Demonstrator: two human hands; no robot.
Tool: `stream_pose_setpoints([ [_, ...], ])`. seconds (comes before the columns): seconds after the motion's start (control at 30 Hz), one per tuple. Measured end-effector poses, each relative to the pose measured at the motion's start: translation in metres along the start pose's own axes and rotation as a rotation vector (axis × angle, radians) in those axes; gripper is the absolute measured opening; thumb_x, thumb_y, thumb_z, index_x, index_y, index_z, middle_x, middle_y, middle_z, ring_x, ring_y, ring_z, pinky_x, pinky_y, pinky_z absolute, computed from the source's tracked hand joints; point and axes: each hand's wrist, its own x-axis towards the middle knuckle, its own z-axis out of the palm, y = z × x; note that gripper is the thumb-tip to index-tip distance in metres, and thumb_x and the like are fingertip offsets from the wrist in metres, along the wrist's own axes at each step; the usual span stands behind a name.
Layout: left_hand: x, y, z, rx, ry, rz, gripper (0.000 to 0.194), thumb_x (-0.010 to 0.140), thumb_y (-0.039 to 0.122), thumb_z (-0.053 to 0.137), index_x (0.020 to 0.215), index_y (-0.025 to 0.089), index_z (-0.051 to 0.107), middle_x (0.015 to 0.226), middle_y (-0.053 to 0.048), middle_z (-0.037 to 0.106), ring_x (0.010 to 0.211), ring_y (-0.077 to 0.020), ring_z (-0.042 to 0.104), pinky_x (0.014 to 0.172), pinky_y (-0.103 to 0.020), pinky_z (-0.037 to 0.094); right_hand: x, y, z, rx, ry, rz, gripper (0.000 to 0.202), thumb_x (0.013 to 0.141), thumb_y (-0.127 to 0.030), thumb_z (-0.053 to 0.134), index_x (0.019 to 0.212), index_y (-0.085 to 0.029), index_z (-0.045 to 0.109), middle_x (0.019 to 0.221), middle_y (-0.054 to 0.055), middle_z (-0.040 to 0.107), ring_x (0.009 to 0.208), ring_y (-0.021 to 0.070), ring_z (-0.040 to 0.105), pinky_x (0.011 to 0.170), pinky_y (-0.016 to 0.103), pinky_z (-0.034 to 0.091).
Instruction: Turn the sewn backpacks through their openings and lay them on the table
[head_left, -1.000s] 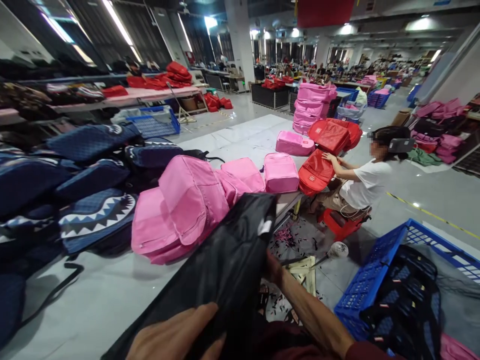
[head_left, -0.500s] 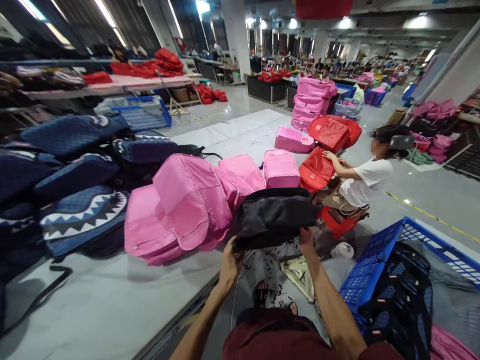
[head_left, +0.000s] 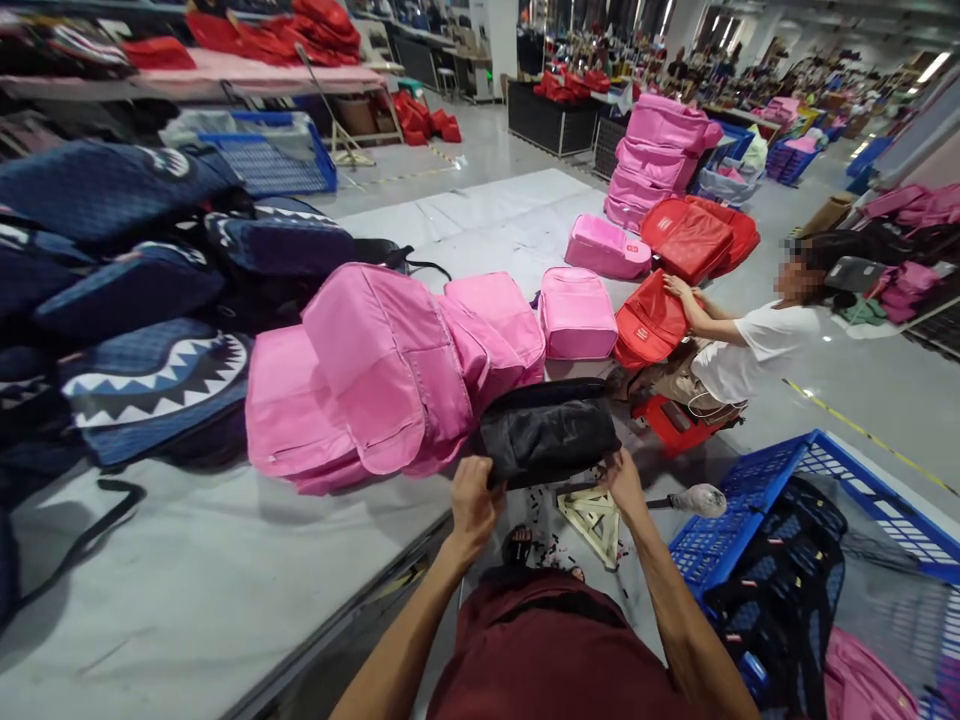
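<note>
A black fabric bag (head_left: pixel 549 432) hangs in front of me, over the gap beside the table edge. My left hand (head_left: pixel 475 503) is closed on its near left corner. At its right corner, my right hand (head_left: pixel 622 478) grips the edge with bent fingers. Just beyond the bag, pink backpacks (head_left: pixel 375 370) lie piled on the white table (head_left: pixel 247 570). A single pink backpack (head_left: pixel 577 315) stands farther right. The underside of the bag and some of my fingertips are hidden.
Blue shark-tooth backpacks (head_left: pixel 161 385) are heaped at the left. A seated co-worker (head_left: pixel 780 345) handles a red backpack (head_left: pixel 651 325). At the lower right is a blue crate (head_left: pixel 739 520) containing dark bags. A pale triangular stand (head_left: pixel 592 525) is on the floor.
The view has tilted down and shifted slightly left. The black bag has turned a little in my hands, and both hands still hold its corners.
</note>
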Motion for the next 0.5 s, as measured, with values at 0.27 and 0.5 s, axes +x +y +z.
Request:
stream_pose_setpoints([
  [0.27, -0.031, 0.044, 0.013, -0.028, -0.007, 0.301, 0.027, 0.098, 0.008, 0.056, 0.090, 0.029, 0.041, 0.076, 0.000, 0.053, 0.072, -0.0242, 0.053, 0.068, -0.033, 0.048, -0.091, -0.055, 0.021, 0.595, -0.276, 0.206, 0.049, 0.081, -0.057, 0.094, 0.114, -0.025, 0.078, 0.124, 0.011, 0.085, 0.116, 0.0317, 0.081, 0.104, 0.049, 0.067],
  [0.5, -0.028, 0.055, 0.007, -0.081, -0.050, 0.485, 0.019, 0.111, 0.015, 0.045, 0.098, 0.026, 0.054, 0.085, -0.006, 0.071, 0.073, -0.0240, 0.066, 0.072, -0.035, 0.057, -0.069, -0.070, 0.046, 0.045, 0.064, -0.155, 0.053, 0.092, -0.061, 0.077, 0.126, -0.021, 0.080, 0.137, 0.010, 0.082, 0.136, 0.0334, 0.071, 0.124, 0.052, 0.053],
])
